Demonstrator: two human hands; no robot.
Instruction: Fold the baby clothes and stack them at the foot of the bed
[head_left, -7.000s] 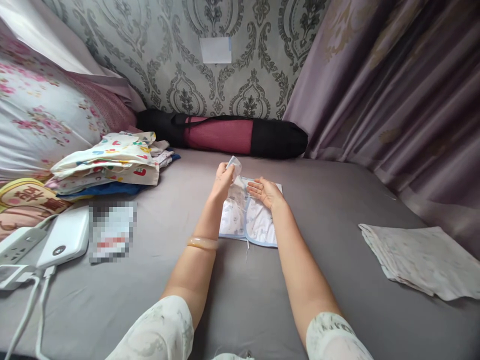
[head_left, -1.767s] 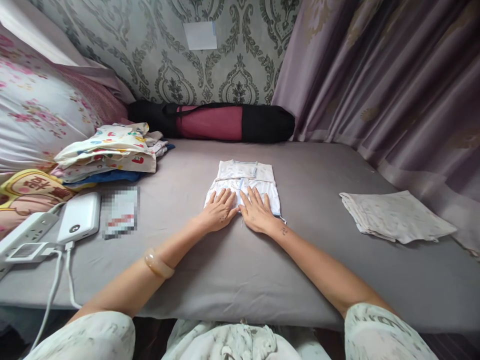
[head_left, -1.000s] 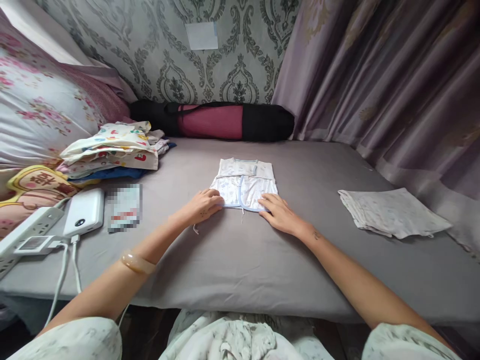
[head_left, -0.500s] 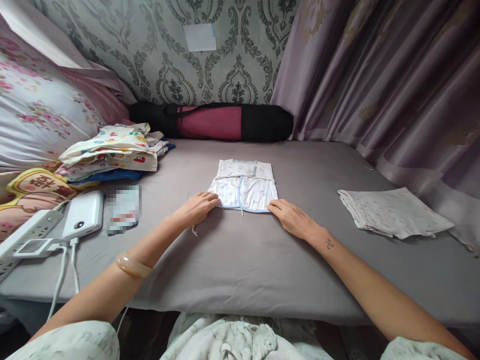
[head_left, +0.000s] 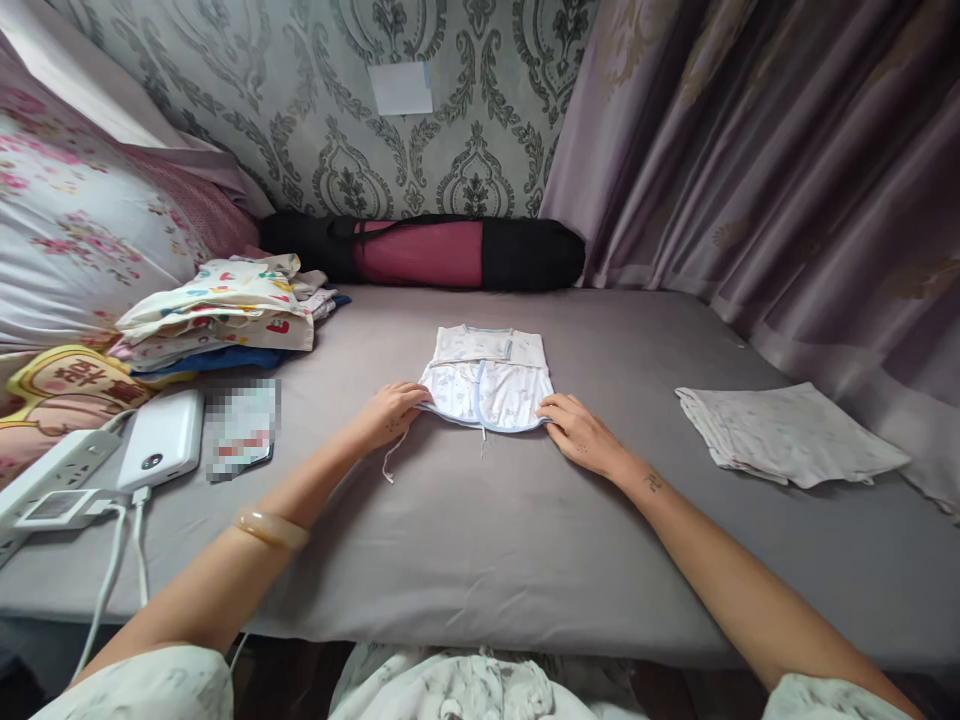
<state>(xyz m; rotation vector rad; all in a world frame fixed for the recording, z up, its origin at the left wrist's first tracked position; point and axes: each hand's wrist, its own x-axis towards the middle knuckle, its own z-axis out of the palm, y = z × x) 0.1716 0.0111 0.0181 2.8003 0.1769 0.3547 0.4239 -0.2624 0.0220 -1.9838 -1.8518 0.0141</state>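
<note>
A small white baby garment (head_left: 486, 378) with pale blue trim lies on the grey bed sheet (head_left: 465, 520), its sleeves folded in. My left hand (head_left: 390, 412) pinches the garment's near left corner. My right hand (head_left: 579, 436) pinches the near right corner. The near hem is raised slightly off the sheet between them. A thin white tie string (head_left: 391, 456) dangles from the left corner.
A folded pale cloth (head_left: 787, 436) lies at the right. A stack of printed clothes (head_left: 225, 312) sits at the left by floral pillows (head_left: 75, 230). A white power bank (head_left: 160, 438), a power strip (head_left: 45, 480) and a blurred flat item (head_left: 241, 430) lie nearby. A black-and-red roll bag (head_left: 427, 252) lines the wall; curtains (head_left: 765, 170) hang right.
My hands moved from flat on the garment's front out to its near corners and closed on them. The near hem has lifted a little off the sheet.
</note>
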